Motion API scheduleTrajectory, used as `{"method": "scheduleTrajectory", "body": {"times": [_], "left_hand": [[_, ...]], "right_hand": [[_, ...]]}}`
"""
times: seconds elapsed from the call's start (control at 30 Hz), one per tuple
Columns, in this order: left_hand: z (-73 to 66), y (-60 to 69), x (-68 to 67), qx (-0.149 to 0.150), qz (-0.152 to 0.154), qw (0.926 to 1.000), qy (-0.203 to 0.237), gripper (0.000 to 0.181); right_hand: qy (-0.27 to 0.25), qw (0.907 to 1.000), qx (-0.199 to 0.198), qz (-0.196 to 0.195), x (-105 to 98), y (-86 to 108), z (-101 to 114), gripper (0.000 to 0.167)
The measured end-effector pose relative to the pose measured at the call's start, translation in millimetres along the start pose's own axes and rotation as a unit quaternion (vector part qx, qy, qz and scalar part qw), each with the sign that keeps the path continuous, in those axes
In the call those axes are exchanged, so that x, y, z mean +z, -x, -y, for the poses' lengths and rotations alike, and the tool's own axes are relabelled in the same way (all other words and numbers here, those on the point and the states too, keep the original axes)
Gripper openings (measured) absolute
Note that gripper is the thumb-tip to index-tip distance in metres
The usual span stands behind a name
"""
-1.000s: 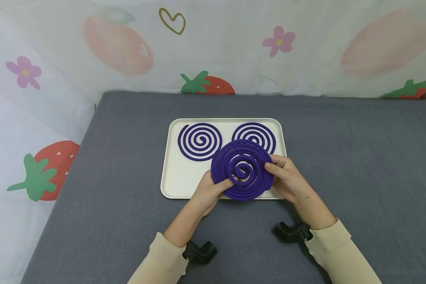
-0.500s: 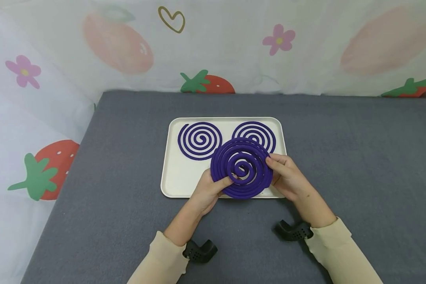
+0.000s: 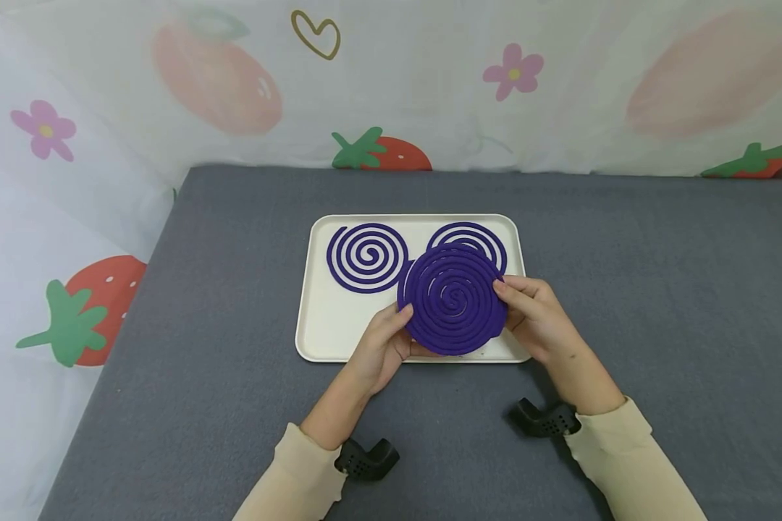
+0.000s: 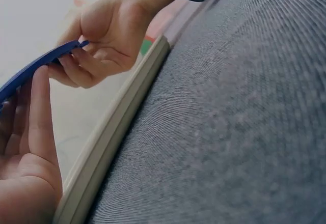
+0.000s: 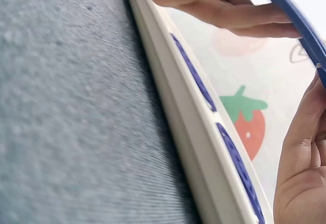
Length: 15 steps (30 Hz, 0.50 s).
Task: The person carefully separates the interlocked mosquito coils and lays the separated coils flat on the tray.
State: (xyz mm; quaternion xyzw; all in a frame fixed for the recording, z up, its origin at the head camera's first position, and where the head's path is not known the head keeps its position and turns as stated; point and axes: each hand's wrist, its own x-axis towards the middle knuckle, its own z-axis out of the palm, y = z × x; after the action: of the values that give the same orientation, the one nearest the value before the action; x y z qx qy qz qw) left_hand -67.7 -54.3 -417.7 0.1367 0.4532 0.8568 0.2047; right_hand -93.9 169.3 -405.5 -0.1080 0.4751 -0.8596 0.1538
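Purple mosquito coils, pressed together into a dense disc (image 3: 455, 300), are held tilted above the tray by both hands. My left hand (image 3: 381, 351) grips the disc's lower left rim, thumb on top and fingers beneath. At the right rim, my right hand (image 3: 537, 315) pinches it between thumb and fingers. In the left wrist view the disc (image 4: 41, 63) appears edge-on and slightly bowed. On the white tray (image 3: 339, 325) lie a loose purple coil (image 3: 368, 291) at the back left and another coil (image 3: 467, 225) at the back right, partly covered by the disc.
The tray sits on a grey cloth-covered table (image 3: 234, 289). A white curtain (image 3: 417, 72) printed with strawberries and flowers hangs behind and to the left. Black wrist cameras (image 3: 368, 460) are strapped at both sleeves.
The disc has shifted slightly right and away from me. Its raised inner spiral now lies level with the rings. My left thumb has moved from near the centre to the left rim.
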Motion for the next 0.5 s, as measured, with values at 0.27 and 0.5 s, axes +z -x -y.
{"method": "scheduleTrajectory", "body": {"times": [0.27,0.5], "left_hand": [[1.7,-1.7,-0.6,0.016,0.031,0.9992,0.02,0.052],[2.6,-2.8,1.1,-0.003,-0.004,0.9994,-0.035,0.041]], "right_hand": [[-0.008,0.9999,-0.002,-0.01,-0.8,0.1,1.7,0.027],[0.005,0.9995,-0.004,-0.031,-1.4,0.6,1.0,0.026]]}}
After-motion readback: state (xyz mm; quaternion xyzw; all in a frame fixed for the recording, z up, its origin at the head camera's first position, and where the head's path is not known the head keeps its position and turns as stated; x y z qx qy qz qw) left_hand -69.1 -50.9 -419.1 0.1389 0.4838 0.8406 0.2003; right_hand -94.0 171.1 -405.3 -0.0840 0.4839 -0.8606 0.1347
